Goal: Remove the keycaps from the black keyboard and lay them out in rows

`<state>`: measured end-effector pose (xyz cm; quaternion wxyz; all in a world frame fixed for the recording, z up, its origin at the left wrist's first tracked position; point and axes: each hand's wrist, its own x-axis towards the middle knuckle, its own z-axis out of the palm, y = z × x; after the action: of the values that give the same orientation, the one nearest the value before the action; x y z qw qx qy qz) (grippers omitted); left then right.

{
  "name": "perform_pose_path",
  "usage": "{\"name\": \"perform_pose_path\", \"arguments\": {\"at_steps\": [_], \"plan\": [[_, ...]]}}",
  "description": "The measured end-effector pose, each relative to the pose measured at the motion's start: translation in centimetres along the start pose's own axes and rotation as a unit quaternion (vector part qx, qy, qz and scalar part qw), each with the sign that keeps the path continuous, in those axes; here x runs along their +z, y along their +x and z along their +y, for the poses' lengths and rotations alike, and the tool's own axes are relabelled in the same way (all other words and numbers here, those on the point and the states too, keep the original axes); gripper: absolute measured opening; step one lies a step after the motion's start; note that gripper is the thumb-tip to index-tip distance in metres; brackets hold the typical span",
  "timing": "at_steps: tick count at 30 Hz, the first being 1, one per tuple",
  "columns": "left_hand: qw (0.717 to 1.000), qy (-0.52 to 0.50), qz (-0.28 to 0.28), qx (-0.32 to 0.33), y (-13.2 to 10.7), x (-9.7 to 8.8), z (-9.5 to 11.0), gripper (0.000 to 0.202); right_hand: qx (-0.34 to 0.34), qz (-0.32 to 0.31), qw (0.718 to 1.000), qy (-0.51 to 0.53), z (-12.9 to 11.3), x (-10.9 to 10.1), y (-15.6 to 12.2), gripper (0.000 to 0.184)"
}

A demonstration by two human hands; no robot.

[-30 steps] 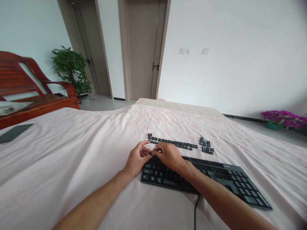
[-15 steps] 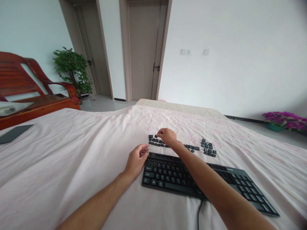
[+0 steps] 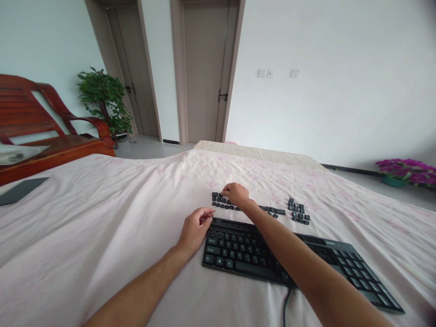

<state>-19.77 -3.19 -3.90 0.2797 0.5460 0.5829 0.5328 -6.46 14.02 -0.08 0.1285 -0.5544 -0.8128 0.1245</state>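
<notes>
A black keyboard (image 3: 247, 268) lies on the cloth, several of its upper key positions bare of caps. My left hand (image 3: 195, 227) is at its upper left corner, fingers curled and closed on that edge. Beyond the keyboard, loose black keycaps (image 3: 223, 205) lie in rows. At the left end of the far row, my right hand (image 3: 236, 193) pinches a small keycap (image 3: 220, 195) with its fingertips pointing down. My right forearm crosses above the keyboard and hides its middle and part of the keycap rows.
Another group of keycaps (image 3: 298, 211) sits to the right. A cable (image 3: 285, 306) runs from the keyboard toward me. A dark flat object (image 3: 22, 190) lies at the left on the pink-patterned cloth (image 3: 136, 218). A wooden bench (image 3: 51, 122) stands beyond the left side.
My right hand has shifted slightly left, and the keycap at its fingertips now sits closer to the far row's end cap. My left hand stays at the keyboard's corner.
</notes>
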Motion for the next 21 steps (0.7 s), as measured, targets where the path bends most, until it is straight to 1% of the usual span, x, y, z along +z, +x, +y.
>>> {"name": "perform_pose_path", "arguments": {"at_steps": [10, 12, 14, 16, 18, 20, 21], "plan": [[1.000, 0.005, 0.001, 0.006, 0.0, 0.0, -0.1, 0.025, 0.001, 0.001, 1.000, 0.011, -0.2, -0.1, -0.3, 0.022], [1.000, 0.009, 0.001, 0.009, 0.0, 0.0, -0.2, 0.024, -0.001, 0.007, 1.000, 0.018, -0.3, -0.5, -0.6, 0.026], [1.000, 0.013, 0.001, 0.013, 0.0, 0.1, -0.3, 0.024, -0.006, 0.014, 1.000, 0.027, -0.3, -1.3, -1.1, 0.035], [1.000, 0.020, 0.000, 0.019, -0.1, 0.0, -0.3, 0.023, -0.031, 0.021, 0.998, 0.054, -0.4, -2.5, -2.1, 0.044], [0.999, 0.035, 0.000, 0.032, -0.2, 0.0, -0.1, 0.023, -0.085, 0.032, 0.990, 0.104, -0.3, -3.8, -3.6, 0.051], [0.996, 0.061, 0.000, 0.057, -0.4, -0.1, 0.3, 0.022, -0.145, 0.053, 0.977, 0.144, -0.2, -4.8, -5.5, 0.053], [0.994, 0.079, -0.002, 0.073, -0.5, -0.2, 0.6, 0.021, -0.163, 0.064, 0.972, 0.155, -0.1, -5.2, -6.6, 0.052]]}}
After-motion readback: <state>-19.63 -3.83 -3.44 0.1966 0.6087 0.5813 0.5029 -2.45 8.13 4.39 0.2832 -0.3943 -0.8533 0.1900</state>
